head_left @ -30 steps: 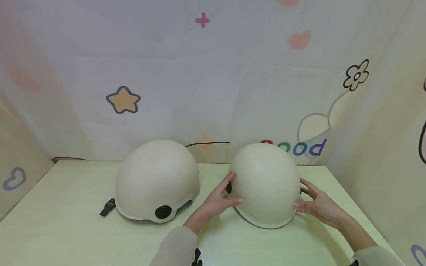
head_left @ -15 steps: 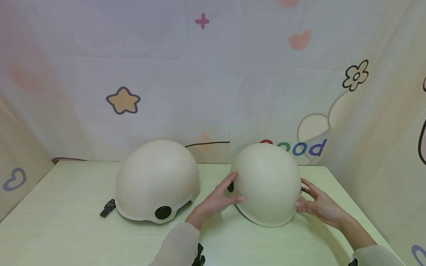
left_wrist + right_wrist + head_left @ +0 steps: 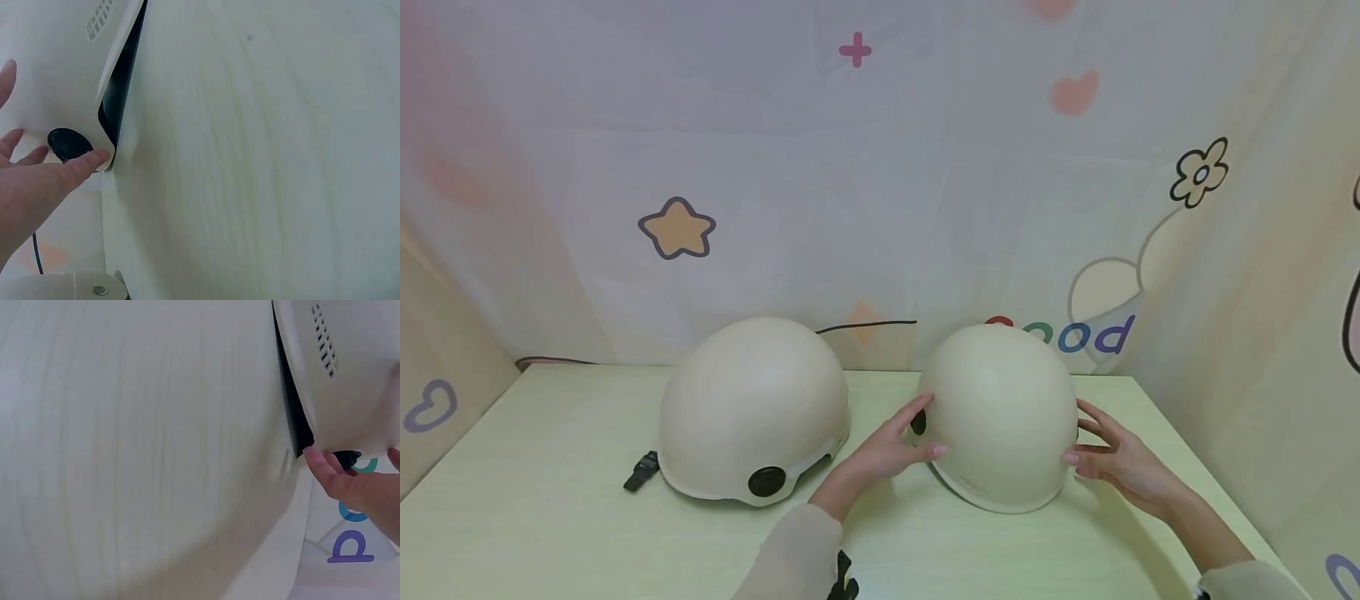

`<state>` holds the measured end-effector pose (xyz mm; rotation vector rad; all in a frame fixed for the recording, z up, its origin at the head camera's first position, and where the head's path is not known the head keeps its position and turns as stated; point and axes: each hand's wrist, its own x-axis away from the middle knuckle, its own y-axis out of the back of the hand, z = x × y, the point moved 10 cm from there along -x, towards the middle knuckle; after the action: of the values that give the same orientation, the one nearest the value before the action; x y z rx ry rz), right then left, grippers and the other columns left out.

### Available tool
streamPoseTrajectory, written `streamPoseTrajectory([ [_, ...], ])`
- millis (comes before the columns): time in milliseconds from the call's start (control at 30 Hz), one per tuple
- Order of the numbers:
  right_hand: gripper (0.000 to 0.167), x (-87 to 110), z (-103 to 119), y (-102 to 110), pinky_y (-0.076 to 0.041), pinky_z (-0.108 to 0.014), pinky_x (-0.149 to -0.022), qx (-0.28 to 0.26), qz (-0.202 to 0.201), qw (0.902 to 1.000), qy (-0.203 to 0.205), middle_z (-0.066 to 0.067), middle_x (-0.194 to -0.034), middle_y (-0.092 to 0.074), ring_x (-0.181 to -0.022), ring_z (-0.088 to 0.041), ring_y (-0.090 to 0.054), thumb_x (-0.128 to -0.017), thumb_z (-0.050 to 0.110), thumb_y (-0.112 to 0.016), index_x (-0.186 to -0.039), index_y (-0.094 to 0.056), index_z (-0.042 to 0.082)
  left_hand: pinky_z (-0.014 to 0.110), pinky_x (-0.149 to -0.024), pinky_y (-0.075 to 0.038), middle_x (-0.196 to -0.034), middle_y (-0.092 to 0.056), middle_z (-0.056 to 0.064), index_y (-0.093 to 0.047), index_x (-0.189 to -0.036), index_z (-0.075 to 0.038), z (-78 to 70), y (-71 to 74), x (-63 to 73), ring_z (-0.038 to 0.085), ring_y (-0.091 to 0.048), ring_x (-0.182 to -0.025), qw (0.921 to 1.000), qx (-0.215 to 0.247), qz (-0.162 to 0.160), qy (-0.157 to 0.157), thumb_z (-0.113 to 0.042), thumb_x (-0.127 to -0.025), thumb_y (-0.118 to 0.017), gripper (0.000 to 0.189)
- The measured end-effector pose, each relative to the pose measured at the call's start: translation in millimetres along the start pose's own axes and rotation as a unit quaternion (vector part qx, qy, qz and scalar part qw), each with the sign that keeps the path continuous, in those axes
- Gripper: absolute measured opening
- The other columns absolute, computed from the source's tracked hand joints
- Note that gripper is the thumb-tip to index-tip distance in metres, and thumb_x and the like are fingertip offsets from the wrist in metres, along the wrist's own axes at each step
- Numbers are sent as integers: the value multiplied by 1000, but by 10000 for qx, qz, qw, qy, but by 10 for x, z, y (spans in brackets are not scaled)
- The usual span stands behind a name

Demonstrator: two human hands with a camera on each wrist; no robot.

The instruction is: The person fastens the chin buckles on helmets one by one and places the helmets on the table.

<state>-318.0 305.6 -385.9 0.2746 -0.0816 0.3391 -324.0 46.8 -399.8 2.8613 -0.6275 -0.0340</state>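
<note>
Little has moved since a second ago: the helmet's (image 3: 1000, 417) near rim sits slightly higher, both hands still at its sides. The left hand (image 3: 887, 450), at about nine o'clock, is spread, touching beside the disc (image 3: 918, 422); the right hand (image 3: 1123, 467), between three and four, touches with thumb and fingers parted; neither is clenched. The helmet is dome-up on the worktop (image 3: 550, 517), long axis probably six to twelve; which end is front I cannot tell. It should be light, stiff and rather slippery, best taken low at both sides. At nine o'clock, well apart, is another helmet (image 3: 752, 408).
</note>
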Motion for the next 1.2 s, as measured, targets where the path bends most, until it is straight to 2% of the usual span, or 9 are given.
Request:
streamPoseTrajectory([
  [233,80,14,237,-8,-46,-29,-85,219,-194,9990,339,-27,-145,-8,-118,-38,-36,-87,7,-61,-146,-6,7,56,-102,-21,-148,-23,2,-30,-142,-34,5,45,86,26,-18,-135,9998,102,103,110,-33,-80,-70,73],
  [333,76,23,350,-5,-46,-27,-85,327,-277,9982,430,-27,-143,-11,-120,-44,-30,-87,8,-61,-145,-10,6,53,-103,-23,-146,-27,0,-31,-142,-29,-46,99,138,23,-21,-135,9999,101,126,-5,-34,-81,-69,71],
  [467,72,39,476,7,-45,-21,-83,425,-345,9972,508,-27,-141,-13,-121,-44,-26,-88,9,-60,-144,-14,4,51,-102,-26,-145,-31,4,-31,-142,-19,-153,196,219,26,-23,-134,9995,179,110,-239,-27,-84,-67,69],
  [633,68,55,581,7,-43,-18,-82,525,-303,9963,605,-25,-141,-14,-121,-42,-27,-89,8,-58,-144,-17,3,54,-100,-28,-143,-32,12,-31,-142,-14,-252,327,343,30,-25,-132,9988,322,145,-328,-20,-87,-64,65],
  [833,66,79,708,-37,-43,-18,-83,664,-230,9948,739,-22,-141,-19,-120,-33,-30,-90,11,-58,-143,-20,3,53,-101,-26,-140,-36,11,-33,-141,-16,-342,504,489,30,-28,-131,9989,420,16,-206,-21,-86,-65,64],
  [1000,64,100,884,-133,-42,-17,-85,782,-96,9920,982,-21,-138,-26,-115,-21,-38,-90,11,-58,-143,-22,3,50,-102,-27,-138,-39,8,-34,-140,-17,-439,669,628,28,-31,-129,9995,230,-105,-187,-22,-85,-66,64],
  [1200,60,94,1042,-295,-42,-20,-86,807,224,9903,1108,-20,-137,-31,-115,-18,-41,-89,9,-58,-141,-27,5,48,-102,-29,-139,-38,12,-32,-141,-15,-555,870,827,29,-31,-130,9995,-4,-57,-300,-23,-87,-64,63],
])
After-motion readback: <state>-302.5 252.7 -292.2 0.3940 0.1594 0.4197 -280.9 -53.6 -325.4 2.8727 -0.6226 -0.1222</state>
